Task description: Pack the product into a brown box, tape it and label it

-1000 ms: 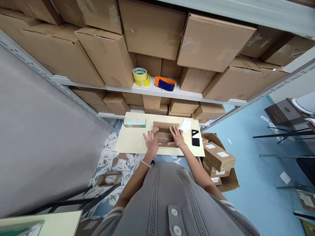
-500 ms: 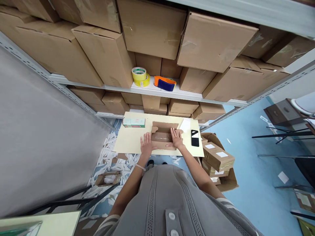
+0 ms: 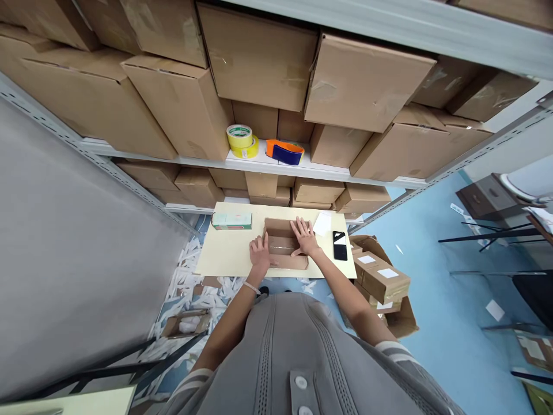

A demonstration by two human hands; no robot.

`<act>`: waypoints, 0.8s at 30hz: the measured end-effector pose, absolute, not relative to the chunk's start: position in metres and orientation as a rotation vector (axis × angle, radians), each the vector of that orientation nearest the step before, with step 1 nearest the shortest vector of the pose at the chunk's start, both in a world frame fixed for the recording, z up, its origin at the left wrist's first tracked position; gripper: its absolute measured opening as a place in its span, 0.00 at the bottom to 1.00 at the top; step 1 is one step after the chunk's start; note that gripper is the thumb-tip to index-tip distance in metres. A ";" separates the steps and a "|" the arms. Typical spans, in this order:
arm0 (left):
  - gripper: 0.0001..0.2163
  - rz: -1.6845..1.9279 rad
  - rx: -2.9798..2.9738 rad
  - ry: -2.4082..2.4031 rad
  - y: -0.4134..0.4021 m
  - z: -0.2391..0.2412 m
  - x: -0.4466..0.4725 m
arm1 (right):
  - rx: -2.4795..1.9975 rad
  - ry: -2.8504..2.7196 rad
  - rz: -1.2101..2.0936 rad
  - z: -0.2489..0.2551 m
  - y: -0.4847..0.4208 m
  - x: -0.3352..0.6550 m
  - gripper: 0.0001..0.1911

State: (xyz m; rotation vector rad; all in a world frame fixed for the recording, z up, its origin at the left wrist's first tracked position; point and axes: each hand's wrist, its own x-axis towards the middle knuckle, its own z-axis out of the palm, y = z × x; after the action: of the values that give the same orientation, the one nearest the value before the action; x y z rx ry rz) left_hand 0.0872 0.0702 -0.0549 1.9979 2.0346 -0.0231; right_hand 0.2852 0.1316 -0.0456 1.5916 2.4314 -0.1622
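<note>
An opened cardboard box (image 3: pixel 283 246) lies on the pale table in front of me, with its flaps standing or spread around a hollow middle. At its left side is my left hand (image 3: pixel 260 255), fingers a little bent and apart, touching the cardboard edge. My right hand (image 3: pixel 306 240) is spread over the box's right side, fingers stretched out and thumb toward the inside. Neither hand is wrapped round anything. Under the right palm, part of the box's right edge is hidden.
A green-and-white carton (image 3: pixel 232 221) sits at the table's back left. On the right lie a black phone (image 3: pixel 340 246) and white paper (image 3: pixel 322 223). Tape rolls (image 3: pixel 240 137) are on the shelf (image 3: pixel 311 169) among many boxes. Packed cartons (image 3: pixel 382 276) stand right of the table.
My left hand has moved in against the box's left side, its fingers more bent. The right hand has shifted slightly up and left. The side flaps now show less, and the view has tilted slightly.
</note>
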 end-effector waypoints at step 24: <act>0.47 0.086 1.787 2.089 0.074 -0.070 0.086 | 1.465 2.123 -0.472 -0.075 0.158 0.269 0.86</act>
State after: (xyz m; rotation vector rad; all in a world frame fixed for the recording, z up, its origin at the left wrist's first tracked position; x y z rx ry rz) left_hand 0.0855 0.0737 -0.0700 1.7871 2.0892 0.0856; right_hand 0.2695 0.1584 -0.0751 1.4652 2.1232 -0.4715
